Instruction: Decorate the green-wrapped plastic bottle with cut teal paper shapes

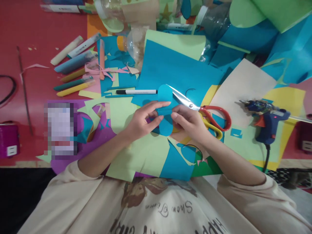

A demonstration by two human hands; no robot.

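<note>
A blue paper cutout [165,127] with rounded ends is held between my two hands, with a folded band across its middle. My left hand [146,118] grips its left side, thumb and fingers closed at the fold. On the other side, my right hand [186,120] pinches the right edge of the fold between thumb and fingers. Scissors [191,105] with red and yellow handles lie just beyond my right hand, blades pointing up and left. A black-capped white marker [137,92] lies beyond my left hand, its right end hidden behind the cutout.
A blue glue gun [266,125] with a small red light rests at the right, its cord running down. A phone [62,130] lies at the left. Several markers [73,66] are at upper left. Plastic bottles [135,45] and coloured paper sheets [175,68] cover the far side.
</note>
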